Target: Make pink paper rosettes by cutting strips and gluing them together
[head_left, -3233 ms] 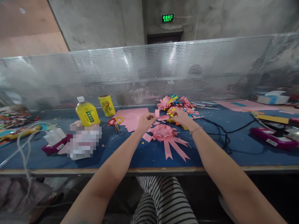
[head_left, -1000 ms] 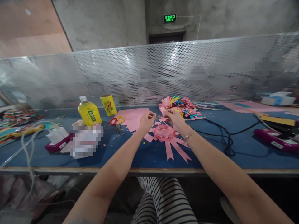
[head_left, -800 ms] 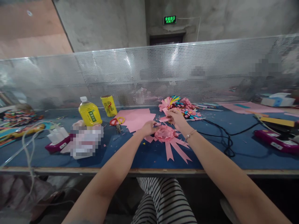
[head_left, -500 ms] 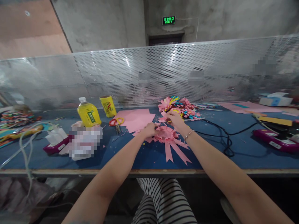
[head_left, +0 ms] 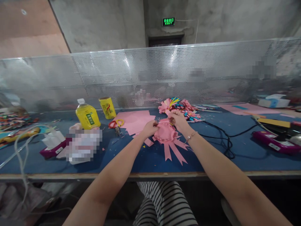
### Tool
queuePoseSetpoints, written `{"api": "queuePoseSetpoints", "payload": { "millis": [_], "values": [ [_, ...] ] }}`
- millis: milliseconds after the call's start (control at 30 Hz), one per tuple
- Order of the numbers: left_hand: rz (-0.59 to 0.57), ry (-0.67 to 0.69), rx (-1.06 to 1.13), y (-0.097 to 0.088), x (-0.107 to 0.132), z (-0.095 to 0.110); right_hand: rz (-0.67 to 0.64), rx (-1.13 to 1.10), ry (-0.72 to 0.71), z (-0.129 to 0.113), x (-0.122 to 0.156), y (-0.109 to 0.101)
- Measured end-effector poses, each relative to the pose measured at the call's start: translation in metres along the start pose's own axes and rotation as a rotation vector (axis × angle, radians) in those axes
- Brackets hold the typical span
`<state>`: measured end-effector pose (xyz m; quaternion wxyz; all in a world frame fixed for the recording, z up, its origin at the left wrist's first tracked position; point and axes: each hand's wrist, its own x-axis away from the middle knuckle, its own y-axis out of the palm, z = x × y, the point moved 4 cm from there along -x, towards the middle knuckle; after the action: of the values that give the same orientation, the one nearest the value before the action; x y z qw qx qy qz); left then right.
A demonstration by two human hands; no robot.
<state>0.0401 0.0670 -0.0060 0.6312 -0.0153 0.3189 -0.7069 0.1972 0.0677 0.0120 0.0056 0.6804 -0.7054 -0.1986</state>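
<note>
A pink paper rosette (head_left: 166,133) with ribbon tails (head_left: 175,150) is tipped up off the blue table (head_left: 141,158) at its far side. My left hand (head_left: 148,128) is closed on its left edge. My right hand (head_left: 177,121) is closed on its top right edge, and a thin bracelet sits on that wrist. Pink paper sheets (head_left: 133,121) lie just behind my left hand. A heap of finished paper flowers (head_left: 182,108) lies behind my right hand.
Red and yellow scissors (head_left: 115,123), a yellow drink bottle (head_left: 87,115) and a yellow can (head_left: 107,107) stand to the left. A black cable (head_left: 223,138) and a purple tool (head_left: 272,139) lie to the right. A perforated metal screen (head_left: 150,75) closes the back.
My left hand dropped from in front of me to the rosette's left edge. Both hands then raised the rosette's far side, which lay flat before.
</note>
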Motion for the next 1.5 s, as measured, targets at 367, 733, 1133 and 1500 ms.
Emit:
{"api": "queuePoseSetpoints", "payload": {
  "millis": [367, 733, 1133, 1500],
  "values": [
    [0.388, -0.117, 0.571, -0.047, -0.005, -0.016, -0.052, -0.187, -0.068, -0.03, 0.01, 0.004],
    [0.699, -0.162, 0.916, -0.076, 0.0, -0.014, -0.481, 0.111, 0.211, 0.018, 0.045, 0.057],
    [0.467, -0.05, 1.146, -0.069, 0.0, 0.013, -0.281, 0.507, -0.105, 0.038, 0.029, 0.056],
    [0.274, -0.006, 1.172, -0.053, 0.007, 0.031, -0.024, -0.002, -0.042, 0.049, 0.017, 0.046]
  ]
}}
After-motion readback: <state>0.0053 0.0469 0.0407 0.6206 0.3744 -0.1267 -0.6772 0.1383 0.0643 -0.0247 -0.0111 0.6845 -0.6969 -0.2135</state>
